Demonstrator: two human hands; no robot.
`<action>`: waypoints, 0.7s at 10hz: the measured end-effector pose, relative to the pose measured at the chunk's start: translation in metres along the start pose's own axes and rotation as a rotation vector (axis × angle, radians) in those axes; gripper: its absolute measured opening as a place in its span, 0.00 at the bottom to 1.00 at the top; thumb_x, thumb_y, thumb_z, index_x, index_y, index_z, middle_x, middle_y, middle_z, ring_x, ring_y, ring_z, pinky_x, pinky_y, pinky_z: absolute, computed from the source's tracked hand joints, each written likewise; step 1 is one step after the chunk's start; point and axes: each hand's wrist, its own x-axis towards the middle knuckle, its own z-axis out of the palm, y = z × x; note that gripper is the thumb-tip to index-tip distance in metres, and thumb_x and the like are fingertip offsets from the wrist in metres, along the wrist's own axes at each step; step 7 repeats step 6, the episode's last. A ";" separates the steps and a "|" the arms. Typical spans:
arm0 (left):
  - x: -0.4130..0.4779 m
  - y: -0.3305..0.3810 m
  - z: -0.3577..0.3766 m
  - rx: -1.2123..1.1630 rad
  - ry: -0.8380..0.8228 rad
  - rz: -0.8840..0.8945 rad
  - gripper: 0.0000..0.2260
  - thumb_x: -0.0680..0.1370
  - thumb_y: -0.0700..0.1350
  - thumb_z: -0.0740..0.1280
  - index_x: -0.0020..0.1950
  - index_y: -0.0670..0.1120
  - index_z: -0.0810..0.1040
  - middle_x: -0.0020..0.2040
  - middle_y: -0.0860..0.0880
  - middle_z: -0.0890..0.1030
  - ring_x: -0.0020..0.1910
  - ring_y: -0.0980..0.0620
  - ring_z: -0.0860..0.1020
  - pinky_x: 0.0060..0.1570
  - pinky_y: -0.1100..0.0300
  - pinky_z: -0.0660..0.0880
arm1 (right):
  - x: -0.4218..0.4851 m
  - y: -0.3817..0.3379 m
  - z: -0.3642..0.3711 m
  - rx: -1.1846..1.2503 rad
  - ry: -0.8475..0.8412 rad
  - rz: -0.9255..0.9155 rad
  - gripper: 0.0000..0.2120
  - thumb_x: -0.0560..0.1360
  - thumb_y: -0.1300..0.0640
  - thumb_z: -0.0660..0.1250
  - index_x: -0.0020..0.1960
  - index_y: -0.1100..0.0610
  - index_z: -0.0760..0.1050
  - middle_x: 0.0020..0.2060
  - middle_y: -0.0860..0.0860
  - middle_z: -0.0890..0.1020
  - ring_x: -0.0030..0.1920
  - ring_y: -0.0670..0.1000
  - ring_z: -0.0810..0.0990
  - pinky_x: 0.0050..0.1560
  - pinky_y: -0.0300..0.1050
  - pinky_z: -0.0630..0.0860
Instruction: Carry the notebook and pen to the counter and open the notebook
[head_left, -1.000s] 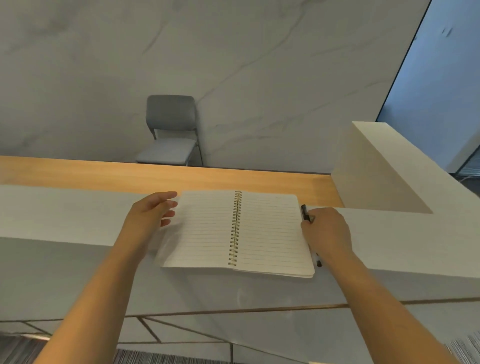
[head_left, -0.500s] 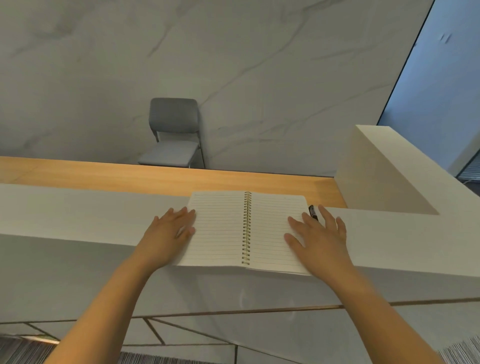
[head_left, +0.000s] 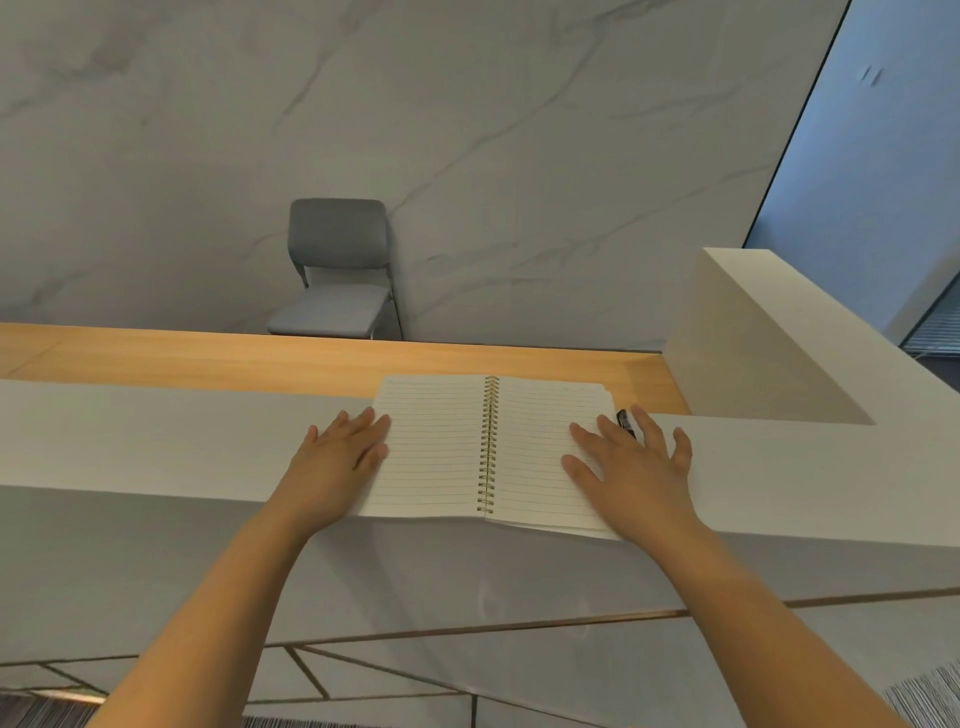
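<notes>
head view: white counter, marble wall, grey chair

Past the ledge in front of me, the grey chair is my marker: padded seat and back on thin metal legs, empty, facing me. Right behind it rises the pale marble wall, streaked with faint grey veins. In front of the chair, closer to me, runs a long wooden desk surface. Far to the chair's right stands a blue glass panel, edged by a dark frame. Well below the chair, in the bottom corners of my view, lies striped carpet.
</notes>
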 end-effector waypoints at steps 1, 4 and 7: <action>-0.001 0.000 0.000 0.007 0.003 -0.002 0.23 0.82 0.52 0.49 0.78 0.52 0.56 0.79 0.52 0.54 0.79 0.49 0.49 0.74 0.49 0.43 | -0.001 0.000 -0.001 -0.016 0.002 -0.002 0.27 0.77 0.36 0.43 0.74 0.39 0.55 0.77 0.45 0.57 0.78 0.54 0.42 0.72 0.64 0.39; -0.002 -0.003 0.002 -0.052 -0.008 -0.012 0.22 0.82 0.52 0.50 0.77 0.53 0.58 0.79 0.52 0.55 0.79 0.50 0.49 0.74 0.50 0.42 | -0.001 0.000 -0.005 -0.011 -0.045 0.003 0.26 0.77 0.37 0.43 0.74 0.39 0.55 0.77 0.46 0.57 0.78 0.53 0.43 0.72 0.64 0.40; -0.012 0.016 -0.033 -0.578 0.256 -0.118 0.20 0.81 0.52 0.54 0.73 0.51 0.68 0.74 0.51 0.68 0.75 0.50 0.63 0.72 0.52 0.56 | -0.008 -0.008 -0.034 0.446 0.196 0.033 0.23 0.80 0.43 0.47 0.71 0.46 0.66 0.71 0.48 0.70 0.73 0.51 0.63 0.70 0.51 0.60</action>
